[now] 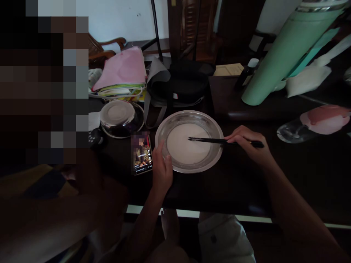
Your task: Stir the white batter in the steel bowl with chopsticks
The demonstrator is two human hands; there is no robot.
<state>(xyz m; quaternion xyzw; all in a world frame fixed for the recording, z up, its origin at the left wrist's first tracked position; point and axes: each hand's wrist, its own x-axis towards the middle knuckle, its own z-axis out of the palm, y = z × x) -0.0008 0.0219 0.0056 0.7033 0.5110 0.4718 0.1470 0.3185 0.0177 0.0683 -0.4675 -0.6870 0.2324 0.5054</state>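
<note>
A shiny metal bowl (212,126) stands on the dark table in front of me, holding a white liquid or batter (186,148). My left hand (161,166) grips the bowl's near left rim, fingers closed over the edge. My right hand (248,144) is closed on a pair of black chopsticks (205,140), held level, with their tips over the white batter at the bowl's middle.
A phone (142,154) with a lit screen lies left of the bowl. A lidded metal dish (120,117) stands behind it, with a pink stack of papers (123,71) and a dark bag (183,86). A green flask (285,51) leans at the right, and a glass (293,131) lies on the table.
</note>
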